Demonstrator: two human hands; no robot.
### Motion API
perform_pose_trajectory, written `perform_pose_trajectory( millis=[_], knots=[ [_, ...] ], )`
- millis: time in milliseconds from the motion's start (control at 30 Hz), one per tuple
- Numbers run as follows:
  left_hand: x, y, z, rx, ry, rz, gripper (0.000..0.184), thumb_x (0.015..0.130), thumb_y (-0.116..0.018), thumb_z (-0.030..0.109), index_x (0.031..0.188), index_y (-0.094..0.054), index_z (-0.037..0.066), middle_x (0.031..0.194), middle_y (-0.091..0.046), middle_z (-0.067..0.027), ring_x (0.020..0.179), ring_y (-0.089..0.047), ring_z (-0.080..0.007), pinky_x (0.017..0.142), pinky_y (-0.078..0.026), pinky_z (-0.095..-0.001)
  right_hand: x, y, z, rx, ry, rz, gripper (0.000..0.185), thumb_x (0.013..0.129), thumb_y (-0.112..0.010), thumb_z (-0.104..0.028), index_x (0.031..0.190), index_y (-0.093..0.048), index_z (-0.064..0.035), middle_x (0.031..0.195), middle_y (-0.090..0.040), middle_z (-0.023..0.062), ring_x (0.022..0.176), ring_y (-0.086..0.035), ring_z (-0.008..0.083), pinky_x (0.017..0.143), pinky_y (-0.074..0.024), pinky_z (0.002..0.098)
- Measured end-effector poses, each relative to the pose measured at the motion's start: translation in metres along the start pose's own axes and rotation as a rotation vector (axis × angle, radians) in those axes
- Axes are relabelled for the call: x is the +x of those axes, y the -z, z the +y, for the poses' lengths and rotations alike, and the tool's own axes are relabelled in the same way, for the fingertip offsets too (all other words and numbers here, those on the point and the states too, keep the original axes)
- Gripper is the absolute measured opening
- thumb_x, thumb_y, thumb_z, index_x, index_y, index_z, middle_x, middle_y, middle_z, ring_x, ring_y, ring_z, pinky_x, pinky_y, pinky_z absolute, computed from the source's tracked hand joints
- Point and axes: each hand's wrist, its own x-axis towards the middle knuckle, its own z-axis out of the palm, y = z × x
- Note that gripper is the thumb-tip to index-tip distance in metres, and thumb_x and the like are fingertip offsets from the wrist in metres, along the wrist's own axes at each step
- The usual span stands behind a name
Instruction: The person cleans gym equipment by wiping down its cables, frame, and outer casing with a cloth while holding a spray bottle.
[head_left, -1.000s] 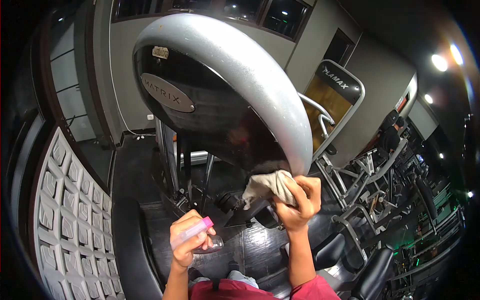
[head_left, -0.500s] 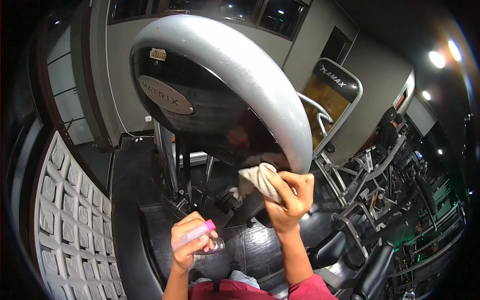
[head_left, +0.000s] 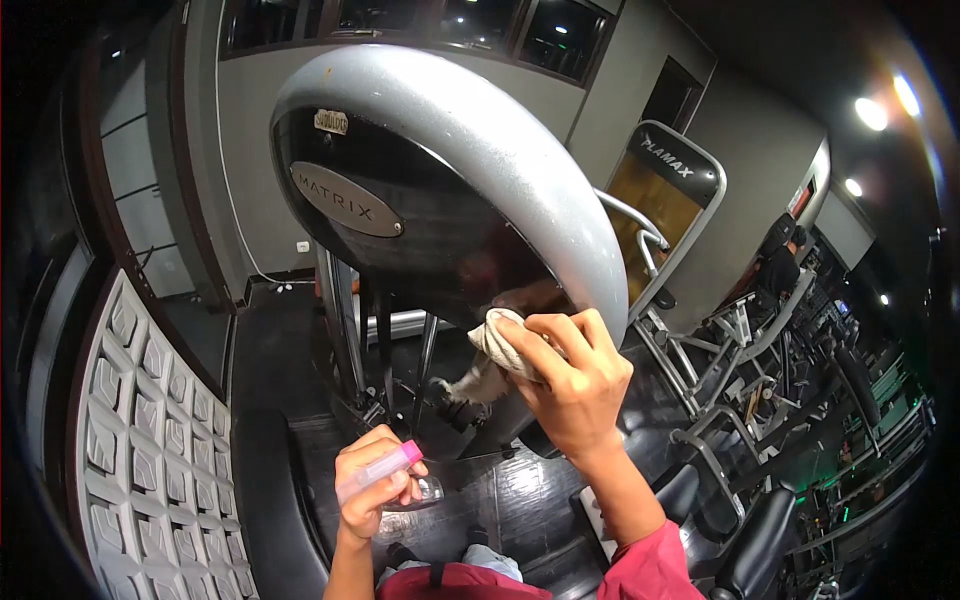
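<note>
A large rounded machine cover (head_left: 430, 200) with a silver rim and a glossy black panel fills the centre, and it bears an oval MATRIX plate (head_left: 347, 199). My right hand (head_left: 580, 385) is closed on a crumpled pale cloth (head_left: 497, 345) at the panel's lower edge, near the rim; part of the cloth hangs down. Whether the cloth touches the panel is hard to tell. Lower left, my left hand (head_left: 370, 485) is wrapped round a clear bottle (head_left: 378, 474) with a pink top, held tilted below the machine.
A white latticed panel (head_left: 160, 440) and a black pad (head_left: 270, 490) stand at the left. Behind on the right is a PLAMAX machine (head_left: 665, 190), with metal frames (head_left: 740, 350) and black pads (head_left: 760, 530) nearer. A person in dark clothes (head_left: 778, 270) is far right.
My right hand has moved up and slightly left with the cloth, which has come away from the rim's lower end. My left hand keeps the bottle in nearly the same place.
</note>
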Motion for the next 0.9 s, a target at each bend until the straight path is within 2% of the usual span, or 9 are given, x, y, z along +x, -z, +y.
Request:
perform_pose_trajectory(
  millis=[167,200,367,467,667,700,800,867,900],
  knots=[
    [0.001,0.004,-0.004,-0.026,-0.012,-0.019,0.030,0.080,-0.064,0.019,0.081,-0.065,-0.011,0.081,-0.061,-0.0152,0.053,-0.060,-0.0155,0.049,-0.047,-0.0236,-0.017,0.015,0.021,-0.027,0.049,-0.074,0.051,0.057,-0.080,-0.016,0.107,-0.072,-0.0240,0.087,-0.062,-0.0063,0.073,-0.056,0.0156,0.056,-0.0483,0.0287],
    [0.001,0.004,-0.004,-0.032,-0.005,-0.018,0.030,0.080,-0.064,0.019,0.081,-0.065,-0.011,0.082,-0.061,-0.0153,0.053,-0.060,-0.0156,0.049,-0.048,-0.0237,-0.023,0.018,0.029,-0.012,0.033,-0.043,0.054,0.052,-0.082,-0.015,0.105,-0.073,-0.0239,0.087,-0.062,-0.0039,0.073,-0.056,0.0179,0.057,-0.0490,0.0307],
    [0.002,0.003,0.002,-0.070,-0.018,-0.013,0.031,0.081,-0.063,0.020,0.082,-0.064,-0.011,0.082,-0.061,-0.0157,0.054,-0.060,-0.0160,0.051,-0.049,-0.0240,-0.025,0.027,0.042,0.027,0.009,0.044,0.050,0.054,-0.081,-0.015,0.102,-0.075,-0.0224,0.086,-0.062,-0.0009,0.073,-0.057,0.0196,0.058,-0.0495,0.0325],
    [0.005,-0.003,0.010,0.037,-0.028,-0.029,0.032,0.082,-0.062,0.020,0.083,-0.064,-0.011,0.081,-0.061,-0.0156,0.053,-0.060,-0.0163,0.051,-0.050,-0.0243,0.003,0.020,0.034,0.046,0.051,0.092,0.049,0.057,-0.079,-0.014,0.105,-0.073,-0.0209,0.089,-0.061,-0.0014,0.078,-0.057,0.0198,0.060,-0.0494,0.0325],
    [0.009,-0.014,0.019,0.089,-0.144,0.013,0.030,0.085,-0.062,0.022,0.083,-0.062,-0.008,0.084,-0.057,-0.0128,0.065,-0.062,-0.0165,0.062,-0.051,-0.0269,0.020,0.023,0.022,0.114,-0.002,0.009,0.053,0.056,-0.080,-0.015,0.108,-0.072,-0.0229,0.092,-0.060,-0.0010,0.081,-0.057,0.0205,0.064,-0.0503,0.0347],
    [0.008,-0.016,0.024,0.149,-0.142,0.020,0.029,0.086,-0.062,0.021,0.083,-0.062,-0.008,0.084,-0.057,-0.0124,0.068,-0.063,-0.0164,0.065,-0.051,-0.0273,0.015,0.024,0.025,0.170,-0.015,0.052,0.049,0.053,-0.077,-0.010,0.103,-0.075,-0.0137,0.084,-0.060,0.0052,0.075,-0.058,0.0227,0.067,-0.0483,0.0345],
    [0.006,-0.018,0.033,0.239,-0.167,0.030,0.027,0.088,-0.062,0.020,0.084,-0.063,-0.006,0.085,-0.057,-0.0118,0.071,-0.062,-0.0161,0.067,-0.050,-0.0272,-0.013,0.032,0.052,0.219,-0.079,0.079,0.046,0.052,-0.077,-0.009,0.098,-0.075,-0.0078,0.084,-0.061,0.0084,0.073,-0.060,0.0229,0.067,-0.0490,0.0333],
    [0.006,-0.013,0.034,0.410,-0.220,-0.044,0.027,0.088,-0.063,0.021,0.085,-0.063,-0.005,0.085,-0.057,-0.0116,0.070,-0.061,-0.0164,0.066,-0.049,-0.0271,-0.016,0.034,0.065,0.253,-0.169,0.116,0.046,0.053,-0.081,-0.013,0.099,-0.076,-0.0140,0.083,-0.062,0.0081,0.073,-0.061,0.0238,0.066,-0.0503,0.0350],
    [0.007,-0.013,0.034,0.430,-0.222,-0.058,0.026,0.089,-0.063,0.022,0.085,-0.064,-0.004,0.085,-0.058,-0.0114,0.070,-0.061,-0.0168,0.066,-0.049,-0.0273,-0.012,0.032,0.069,0.266,-0.167,0.143,0.046,0.055,-0.080,-0.012,0.100,-0.076,-0.0122,0.084,-0.062,0.0082,0.073,-0.061,0.0241,0.066,-0.0500,0.0352]
  ],
)
